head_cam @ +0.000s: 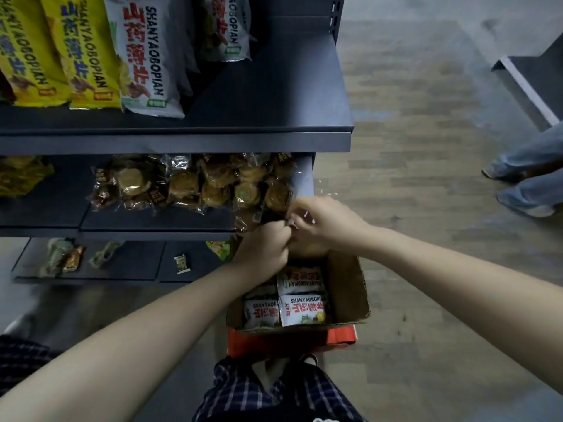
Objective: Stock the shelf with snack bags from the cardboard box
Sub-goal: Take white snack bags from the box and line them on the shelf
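both hands, left hand [262, 249] and right hand [320, 220], are together, pinching a clear crinkly bag of brown round cakes [262, 193] above the open brown cardboard box [350, 287]; next it needs a place on the dark metal middle shelf [152, 220].

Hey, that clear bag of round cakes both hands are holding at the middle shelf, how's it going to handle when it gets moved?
The clear bag of cakes will probably sag and shift: it looks soft, with loose wrapped pieces inside. Its glossy film may be slippery, so the left hand and right hand pinching its edge seems sensible. Likely heavier than the puffy white bags.
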